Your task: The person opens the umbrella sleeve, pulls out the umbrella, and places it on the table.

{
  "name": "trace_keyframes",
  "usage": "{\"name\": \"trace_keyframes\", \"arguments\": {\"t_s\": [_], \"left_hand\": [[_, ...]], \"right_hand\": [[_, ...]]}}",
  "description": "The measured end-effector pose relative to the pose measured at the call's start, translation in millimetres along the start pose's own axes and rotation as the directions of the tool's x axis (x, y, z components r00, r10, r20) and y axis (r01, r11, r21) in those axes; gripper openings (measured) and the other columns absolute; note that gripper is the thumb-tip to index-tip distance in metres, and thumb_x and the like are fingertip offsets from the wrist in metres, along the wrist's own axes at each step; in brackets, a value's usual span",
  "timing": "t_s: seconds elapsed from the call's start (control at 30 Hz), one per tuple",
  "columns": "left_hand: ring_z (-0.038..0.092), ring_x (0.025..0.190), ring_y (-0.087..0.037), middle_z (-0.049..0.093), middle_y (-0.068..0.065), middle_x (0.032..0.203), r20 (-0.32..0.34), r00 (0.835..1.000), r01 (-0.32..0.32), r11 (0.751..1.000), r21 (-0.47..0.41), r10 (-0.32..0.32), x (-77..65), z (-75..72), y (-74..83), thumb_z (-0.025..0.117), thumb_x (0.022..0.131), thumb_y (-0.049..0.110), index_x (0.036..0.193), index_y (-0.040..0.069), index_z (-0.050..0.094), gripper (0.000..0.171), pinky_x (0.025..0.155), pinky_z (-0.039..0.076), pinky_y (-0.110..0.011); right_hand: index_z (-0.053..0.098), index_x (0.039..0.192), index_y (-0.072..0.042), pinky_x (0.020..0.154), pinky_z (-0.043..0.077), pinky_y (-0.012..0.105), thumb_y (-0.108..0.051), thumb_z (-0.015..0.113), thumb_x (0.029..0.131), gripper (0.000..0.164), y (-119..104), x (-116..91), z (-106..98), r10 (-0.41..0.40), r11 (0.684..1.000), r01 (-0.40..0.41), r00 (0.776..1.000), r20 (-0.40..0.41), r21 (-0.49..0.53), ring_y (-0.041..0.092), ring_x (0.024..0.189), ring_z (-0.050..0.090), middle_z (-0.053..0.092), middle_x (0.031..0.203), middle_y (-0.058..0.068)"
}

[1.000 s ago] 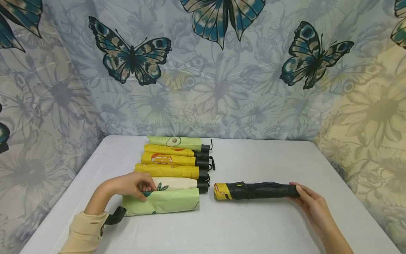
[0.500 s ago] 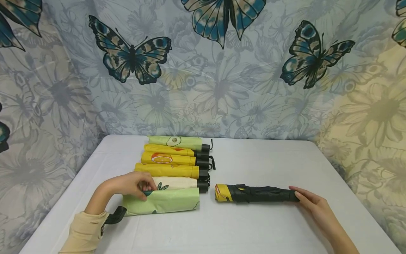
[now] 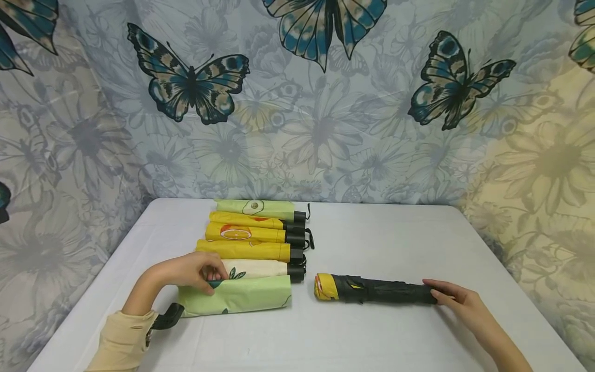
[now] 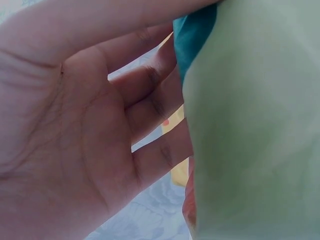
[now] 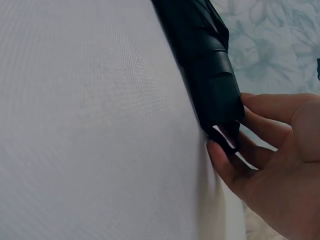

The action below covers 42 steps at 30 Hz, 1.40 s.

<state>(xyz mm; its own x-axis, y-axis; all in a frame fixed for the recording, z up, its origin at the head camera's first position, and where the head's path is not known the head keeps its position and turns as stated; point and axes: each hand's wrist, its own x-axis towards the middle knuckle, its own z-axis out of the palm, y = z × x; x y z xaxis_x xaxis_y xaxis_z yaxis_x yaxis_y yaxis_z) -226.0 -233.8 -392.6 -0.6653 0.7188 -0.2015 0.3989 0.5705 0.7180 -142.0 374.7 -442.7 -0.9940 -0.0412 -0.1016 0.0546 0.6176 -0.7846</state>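
My left hand [image 3: 200, 271] pinches the upper edge of a folded light green umbrella [image 3: 251, 294], where a dark teal patch [image 4: 194, 42] shows. In the left wrist view the fingers go behind the green cloth. This umbrella's black handle [image 3: 168, 316] points left under the wrist. On the right lies a folded umbrella with black cloth [image 3: 386, 290] and a yellow, patterned end [image 3: 326, 287]. My right hand [image 3: 457, 299] holds its handle end between thumb and fingers. A small strap loop [image 5: 227, 140] hangs from that end among the fingers.
Behind the green umbrella lie a cream umbrella [image 3: 262, 268], several yellow ones such as the orange-print umbrella [image 3: 265, 234], and an avocado-print umbrella [image 3: 274, 209] at the back. All lie in a column on the white table [image 3: 372, 336], before a butterfly-print cloth [image 3: 325, 129].
My right hand has drawn the black umbrella a little toward the near side, its handle end more than its yellow end, and its cloth has turned slightly. My left hand stays in place.
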Motion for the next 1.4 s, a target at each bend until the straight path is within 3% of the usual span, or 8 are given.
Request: {"name": "trace_keyframes", "arguments": {"t_s": [0.13, 0.37, 0.6, 0.83, 1.0, 1.07, 1.23, 1.4], "left_hand": [[0.054, 0.082, -0.007, 0.06, -0.004, 0.096, 0.006, 1.0, 0.001, 1.0, -0.029, -0.001, -1.0, -0.4, 0.7, 0.081, 0.078, 0.012, 0.106, 0.013, 0.071, 0.03, 0.071, 0.051, -0.021], [0.057, 0.081, -0.008, 0.065, -0.007, 0.093, 0.017, 1.0, 0.005, 0.997, -0.079, -0.004, -0.4, -3.4, 1.2, 0.08, 0.08, 0.015, 0.109, 0.007, 0.069, 0.032, 0.07, 0.054, -0.023], [0.06, 0.082, -0.007, 0.068, -0.008, 0.099, -0.1, 0.995, -0.004, 1.0, -0.012, 0.003, 1.9, -6.0, -1.8, 0.077, 0.083, 0.017, 0.108, 0.007, 0.069, 0.028, 0.071, 0.054, -0.023], [0.062, 0.092, -0.015, 0.068, -0.006, 0.107, -0.201, 0.979, 0.033, 0.998, 0.045, -0.023, 1.9, -7.8, -2.0, 0.078, 0.083, 0.019, 0.112, 0.008, 0.067, 0.033, 0.079, 0.055, -0.025], [0.065, 0.105, -0.025, 0.068, -0.009, 0.114, -0.205, 0.978, 0.062, 0.996, 0.062, -0.048, 4.4, -6.6, -4.6, 0.079, 0.082, 0.019, 0.115, 0.006, 0.065, 0.039, 0.09, 0.056, -0.035], [0.065, 0.104, -0.025, 0.067, -0.01, 0.114, -0.206, 0.977, 0.07, 0.995, 0.068, -0.055, 5.4, -5.7, -6.4, 0.079, 0.081, 0.019, 0.116, 0.005, 0.065, 0.041, 0.089, 0.056, -0.035], [0.064, 0.104, -0.025, 0.067, -0.008, 0.114, -0.207, 0.977, 0.076, 0.992, 0.103, -0.054, 6.3, -5.3, -9.2, 0.081, 0.08, 0.021, 0.117, 0.007, 0.066, 0.042, 0.088, 0.055, -0.032], [0.062, 0.104, -0.023, 0.066, -0.007, 0.114, -0.196, 0.98, 0.073, 0.989, 0.128, -0.047, 6.4, -6.0, -9.5, 0.081, 0.079, 0.022, 0.118, 0.008, 0.066, 0.044, 0.086, 0.054, -0.031]], "right_hand": [[0.057, 0.134, -0.001, 0.077, 0.051, 0.01, -0.03, 0.059, 0.098, 0.046, -2, 0, 3, -0.024, 0.999, 0.021, 0.998, -0.057, -0.048, -0.025, 0.098, 0.048, 0.052, 0.11, -0.042], [0.058, 0.133, -0.005, 0.076, 0.046, 0.001, -0.03, 0.06, 0.098, 0.043, -17, 7, 13, -0.111, 0.99, 0.093, 0.978, -0.178, -0.105, -0.027, 0.099, 0.046, 0.062, 0.113, -0.026], [0.054, 0.135, -0.001, 0.089, 0.04, -0.003, -0.021, 0.062, 0.097, 0.044, -39, 18, 29, -0.26, 0.966, 0.256, 0.94, -0.221, -0.048, -0.024, 0.109, 0.048, 0.064, 0.118, -0.015], [0.053, 0.136, -0.003, 0.084, 0.049, 0.004, -0.018, 0.063, 0.096, 0.044, -60, 32, 46, -0.29, 0.951, 0.305, 0.937, -0.197, 0.049, -0.014, 0.107, 0.057, 0.064, 0.118, -0.014], [0.054, 0.135, -0.005, 0.086, 0.049, 0.004, -0.019, 0.063, 0.096, 0.043, -72, 43, 62, -0.317, 0.941, 0.332, 0.933, -0.171, 0.062, -0.012, 0.108, 0.057, 0.064, 0.125, 0.016], [0.053, 0.135, -0.005, 0.088, 0.049, 0.005, -0.02, 0.063, 0.096, 0.043, -76, 47, 67, -0.326, 0.938, 0.339, 0.933, -0.153, 0.067, -0.008, 0.109, 0.059, 0.062, 0.127, 0.02], [0.053, 0.136, -0.007, 0.092, 0.05, 0.011, -0.025, 0.065, 0.095, 0.047, -89, 55, 82, -0.322, 0.941, 0.33, 0.941, -0.104, 0.072, 0.016, 0.117, 0.062, 0.062, 0.129, 0.016], [0.053, 0.136, -0.005, 0.097, 0.054, 0.03, -0.028, 0.067, 0.093, 0.05, -100, 62, 99, -0.318, 0.942, 0.321, 0.947, -0.045, 0.097, 0.031, 0.12, 0.06, 0.062, 0.129, 0.018]]}}
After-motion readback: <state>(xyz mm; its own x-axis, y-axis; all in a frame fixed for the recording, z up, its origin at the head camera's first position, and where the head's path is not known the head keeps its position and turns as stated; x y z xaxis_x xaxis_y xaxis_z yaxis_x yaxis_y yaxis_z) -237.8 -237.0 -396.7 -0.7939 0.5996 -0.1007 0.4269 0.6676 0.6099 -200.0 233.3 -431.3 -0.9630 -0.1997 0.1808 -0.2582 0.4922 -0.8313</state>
